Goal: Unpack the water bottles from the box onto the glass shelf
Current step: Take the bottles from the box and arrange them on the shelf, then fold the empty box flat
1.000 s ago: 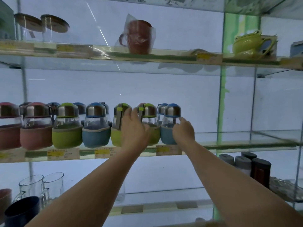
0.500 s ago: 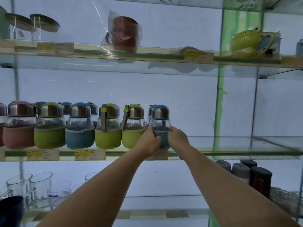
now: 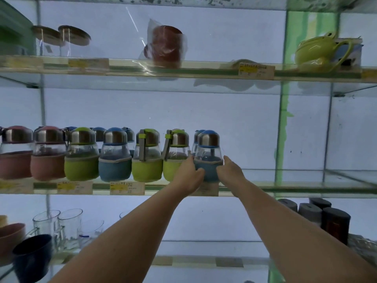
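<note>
Glass shelves stacked in tiers fill the view, set before a pale bluish-white back wall with a green upright strip at the right. Nearest and lowest, a shelf holds clear glass mugs (image 3: 61, 225) at the left, a dark cup (image 3: 32, 256) in front of them, and dark grey canisters (image 3: 324, 217) at the right.

Both forearms reach up to the middle glass shelf (image 3: 295, 187), whose front edge carries yellow price labels (image 3: 126, 187). The left hand (image 3: 190, 175) and the right hand (image 3: 230, 172) curl round the two sides of a blue-sleeved water bottle (image 3: 208, 160), gripping its fabric sleeve. This bottle stands upright on the shelf, long axis vertical, steel-and-blue cap pointing up, at the right end of the row. Just beside it on the left stands a green-sleeved bottle (image 3: 173, 154) with a grey strap hanging down its side, then further bottles (image 3: 81, 156) in green, blue and pink sleeves, all upright and closely packed; more caps show in a second row behind. To the right of the held bottle the glass carries nothing.

Farther up, the top shelf bears two jars with flat lids (image 3: 61, 35), a red mug in a plastic bag (image 3: 166, 44), and a yellow-green teapot (image 3: 320, 51).
</note>
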A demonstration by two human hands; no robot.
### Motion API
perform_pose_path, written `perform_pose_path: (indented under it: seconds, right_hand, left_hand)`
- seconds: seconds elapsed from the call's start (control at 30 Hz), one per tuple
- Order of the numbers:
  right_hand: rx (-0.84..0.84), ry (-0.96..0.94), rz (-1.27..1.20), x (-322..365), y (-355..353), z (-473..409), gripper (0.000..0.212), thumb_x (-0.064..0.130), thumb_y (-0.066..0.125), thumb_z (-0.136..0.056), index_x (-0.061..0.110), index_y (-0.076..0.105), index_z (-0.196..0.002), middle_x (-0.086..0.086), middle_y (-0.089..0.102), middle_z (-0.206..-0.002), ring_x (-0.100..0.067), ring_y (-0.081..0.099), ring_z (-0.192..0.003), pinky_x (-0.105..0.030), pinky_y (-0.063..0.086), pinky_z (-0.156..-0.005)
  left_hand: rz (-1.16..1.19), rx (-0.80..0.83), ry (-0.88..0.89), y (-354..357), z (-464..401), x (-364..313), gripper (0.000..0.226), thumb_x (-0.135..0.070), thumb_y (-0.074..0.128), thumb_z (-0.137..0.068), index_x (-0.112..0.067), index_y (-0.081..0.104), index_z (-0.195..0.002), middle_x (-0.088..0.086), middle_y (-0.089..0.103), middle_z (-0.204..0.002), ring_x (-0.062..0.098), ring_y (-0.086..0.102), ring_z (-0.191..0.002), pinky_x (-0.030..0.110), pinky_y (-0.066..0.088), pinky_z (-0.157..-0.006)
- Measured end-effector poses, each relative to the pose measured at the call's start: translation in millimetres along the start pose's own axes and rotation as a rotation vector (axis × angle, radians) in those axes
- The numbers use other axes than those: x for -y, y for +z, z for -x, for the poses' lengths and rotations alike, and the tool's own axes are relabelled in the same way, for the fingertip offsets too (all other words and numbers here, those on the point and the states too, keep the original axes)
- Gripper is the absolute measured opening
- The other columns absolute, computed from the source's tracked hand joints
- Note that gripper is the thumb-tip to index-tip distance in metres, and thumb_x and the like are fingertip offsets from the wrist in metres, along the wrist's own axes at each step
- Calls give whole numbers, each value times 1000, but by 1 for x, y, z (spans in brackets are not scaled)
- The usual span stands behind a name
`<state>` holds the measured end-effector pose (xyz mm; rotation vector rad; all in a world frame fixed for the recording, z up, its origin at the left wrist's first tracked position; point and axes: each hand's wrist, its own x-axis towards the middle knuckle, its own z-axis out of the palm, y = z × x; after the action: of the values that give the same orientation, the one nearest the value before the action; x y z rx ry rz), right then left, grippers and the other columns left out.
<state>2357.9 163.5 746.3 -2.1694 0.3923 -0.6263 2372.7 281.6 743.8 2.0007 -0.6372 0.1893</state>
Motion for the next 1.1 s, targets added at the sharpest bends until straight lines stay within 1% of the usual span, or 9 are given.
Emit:
perform_pose_path:
  seconds: [0.07,0.23,0.37,0.43,0.57,0.7,0.9,1.0,1.1]
  right_hand:
    - [-20,-17,24,5,-1,8,50,5,43,-94,10,32,-142,-10,42,-143,-28,44,-127,-34,42,-98]
    - [-43,-135,45,23,6,34,53,15,57,-88,13,39,-138,-7,48,-136,-25,50,-119,-34,45,-92]
    - [-52,-168,65,38,17,54,52,19,59,-83,14,43,-132,-9,53,-129,-28,51,-114,-35,46,-90]
    - [-47,-177,69,47,24,64,55,20,59,-85,14,39,-137,-8,50,-133,-27,49,-117,-34,44,-91]
    - [-22,-197,67,63,41,81,60,21,57,-89,14,33,-143,-6,41,-142,-26,46,-122,-32,45,-82]
    - [-11,-201,94,77,54,97,68,25,56,-90,15,24,-149,-6,32,-150,-27,37,-134,-45,42,-104]
    - [-26,-211,111,91,64,109,67,18,54,-91,12,21,-149,-7,28,-152,-28,35,-134,-42,41,-105]
    - [-21,-218,90,92,72,117,64,19,54,-91,14,25,-148,-8,34,-148,-28,44,-125,-37,46,-90]
    - [4,-242,63,88,85,125,49,17,54,-91,15,39,-137,-7,50,-122,-23,51,-96,-29,45,-66]
  left_hand:
    - [-42,-21,-4,-15,6,1,41,-4,43,-91,-5,41,-132,14,54,-125,25,54,-108,30,48,-86]
    - [-142,-130,-45,-57,23,12,45,-12,48,-90,-5,41,-134,14,48,-131,30,52,-114,42,46,-100]
    - [-162,-187,-91,-91,40,26,43,-16,48,-85,-5,45,-127,17,52,-125,33,54,-111,49,47,-98]
    - [-196,-223,-132,-108,48,32,45,-16,48,-88,-5,42,-131,17,50,-127,34,53,-112,50,46,-98]
    - [-247,-262,-157,-137,65,44,48,-16,47,-89,-3,39,-135,19,46,-132,37,52,-114,49,47,-96]
    - [-299,-266,-176,-162,78,52,55,-16,43,-92,-2,28,-144,21,35,-142,36,44,-124,45,42,-101]
    - [-286,-246,-138,-185,89,65,54,-13,43,-91,-3,31,-142,19,39,-141,33,45,-123,44,42,-102]
    - [-268,-231,-129,-187,96,75,50,-14,44,-90,-4,35,-138,19,48,-133,34,50,-117,45,44,-99]
    - [-301,-233,-132,-184,104,85,40,-13,44,-92,-2,42,-131,18,51,-129,33,48,-116,40,42,-95]
